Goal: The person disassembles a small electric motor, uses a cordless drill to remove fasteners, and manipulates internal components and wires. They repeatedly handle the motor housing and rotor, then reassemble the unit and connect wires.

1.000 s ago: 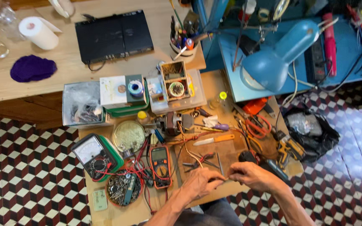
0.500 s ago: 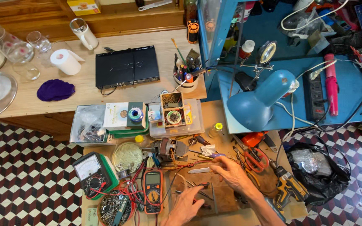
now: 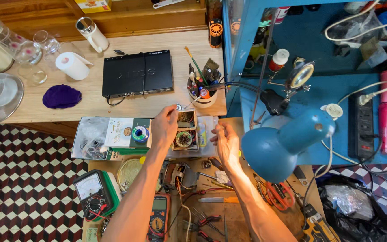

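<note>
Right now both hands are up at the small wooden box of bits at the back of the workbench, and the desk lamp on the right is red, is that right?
Not quite. In the head view the desk lamp is blue, not red. The rest holds: the left hand and right hand are up at the small wooden box at the back of the workbench.

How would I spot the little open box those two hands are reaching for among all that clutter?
Start at the flat black electronics box on the pale wooden table. Just below its right end sits the small open box, with the left hand on its edge and the right hand beside it. Unlike the neighbouring cardboard packet with a solder spool, it holds a round tin and dark bits.
</note>
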